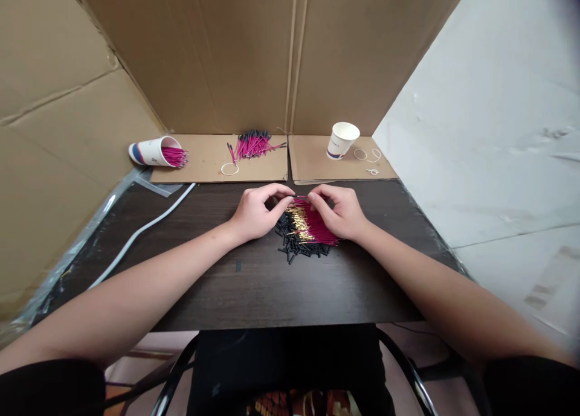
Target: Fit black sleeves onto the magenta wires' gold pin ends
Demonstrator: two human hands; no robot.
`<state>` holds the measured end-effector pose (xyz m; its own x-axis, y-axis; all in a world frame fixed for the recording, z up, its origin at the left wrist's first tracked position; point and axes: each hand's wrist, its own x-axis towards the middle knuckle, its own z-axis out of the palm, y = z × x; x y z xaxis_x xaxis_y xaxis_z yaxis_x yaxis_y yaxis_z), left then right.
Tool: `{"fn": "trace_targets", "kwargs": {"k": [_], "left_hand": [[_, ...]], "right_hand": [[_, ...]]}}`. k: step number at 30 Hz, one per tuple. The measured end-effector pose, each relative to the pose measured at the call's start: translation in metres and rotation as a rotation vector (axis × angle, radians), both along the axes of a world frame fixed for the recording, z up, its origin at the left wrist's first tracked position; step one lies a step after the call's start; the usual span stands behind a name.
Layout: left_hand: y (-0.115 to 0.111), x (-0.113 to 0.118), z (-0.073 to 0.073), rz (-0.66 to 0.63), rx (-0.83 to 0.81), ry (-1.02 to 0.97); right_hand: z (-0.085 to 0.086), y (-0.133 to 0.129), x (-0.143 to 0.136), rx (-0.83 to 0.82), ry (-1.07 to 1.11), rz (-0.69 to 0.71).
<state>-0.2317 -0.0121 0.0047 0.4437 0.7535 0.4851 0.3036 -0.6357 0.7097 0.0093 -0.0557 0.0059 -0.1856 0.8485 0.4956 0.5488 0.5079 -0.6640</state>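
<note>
Cardboard walls (217, 54) around a dark tabletop (254, 295), with two paper cups along the back

In the head view, the cup lying on its side (147, 153) is at the far left, its mouth turned toward the middle. Thin magenta pieces with darker tips (174, 156) fill its opening and poke out past the rim. The upright cup (342, 143) stands right of centre on a flat cardboard sheet (312, 162); its pale inner wall shows, but its bottom is hidden. Beside it lie white loops (360, 154) and a small tangled white band (372, 172).

Between the cups, a loose pile of magenta pieces with dark ends (254, 144) rests on the other cardboard sheet (203, 156), with a white ring (229, 169) just in front.

On the dark wood-grained tabletop, gold-ended magenta pins (322, 226) lie side by side over short black tubes (290, 247), below and between the hands. The left hand (259, 214) has thumb and forefinger drawn narrow at the pins' far edge; the right hand (339, 212) is bent over their magenta side, its thumb and forefinger also close together. Whether either pinch grips a piece is too small to tell.

A pale cable (151, 223) curves along the left, near a clear plastic strip (156, 186). Whitish sheeting (502, 144) covers the right side.
</note>
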Motion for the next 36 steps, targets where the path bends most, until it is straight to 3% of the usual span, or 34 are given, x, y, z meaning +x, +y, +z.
{"fn": "trace_targets", "kwargs": {"k": [25, 36], "left_hand": [[0.0028, -0.0014, 0.0032, -0.088, -0.056, 0.038], [-0.0005, -0.0011, 0.0057, -0.01, -0.042, 0.056]], "right_hand": [[-0.0005, -0.0007, -0.0015, 0.056, 0.025, 0.016], [0.0005, -0.0014, -0.0008, 0.011, 0.001, 0.002]]}}
